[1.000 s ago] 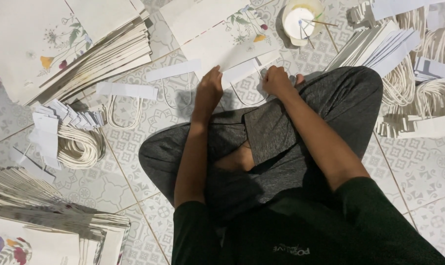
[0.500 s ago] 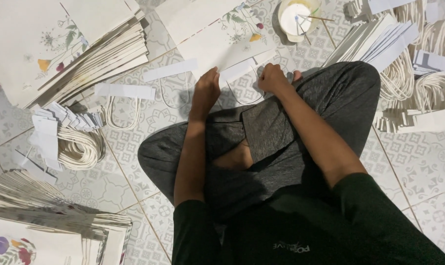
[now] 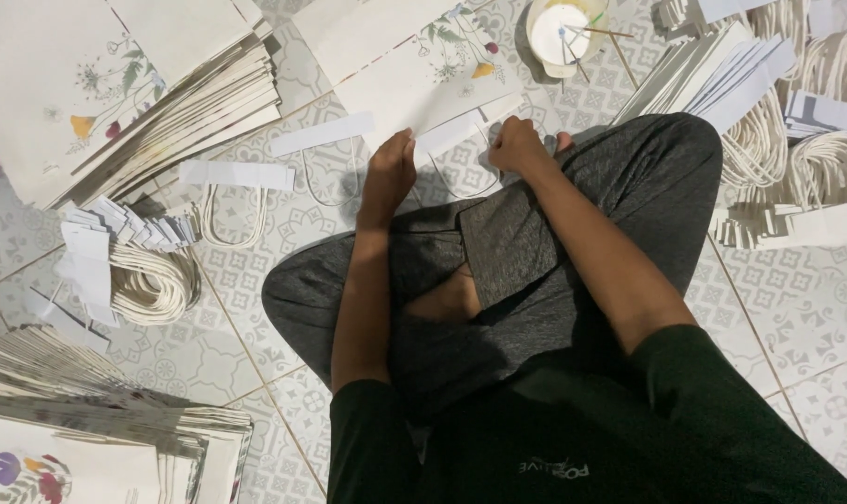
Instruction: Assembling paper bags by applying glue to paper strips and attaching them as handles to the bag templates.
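Note:
I sit cross-legged on a tiled floor. My left hand (image 3: 391, 173) and my right hand (image 3: 517, 145) pinch the two ends of a white paper strip (image 3: 456, 131) that carries a white cord loop (image 3: 461, 182) hanging toward my knees. The strip lies over the near edge of a flat white paper bag with a flower print (image 3: 414, 75). Two more handle strips with cord loops lie to the left, one (image 3: 323, 133) close to my left hand and another (image 3: 237, 175) farther out.
A thick stack of flat flower-print bags (image 3: 162, 93) lies at the far left, and another stack (image 3: 78, 411) at the near left. A bundle of cord handles (image 3: 134, 271) sits left, more cords and strips (image 3: 797, 140) right. A small glue bowl with sticks (image 3: 564, 33) stands at the top.
Both hands stay on the strip over the bag's edge. The view has shifted slightly; nothing else has visibly moved.

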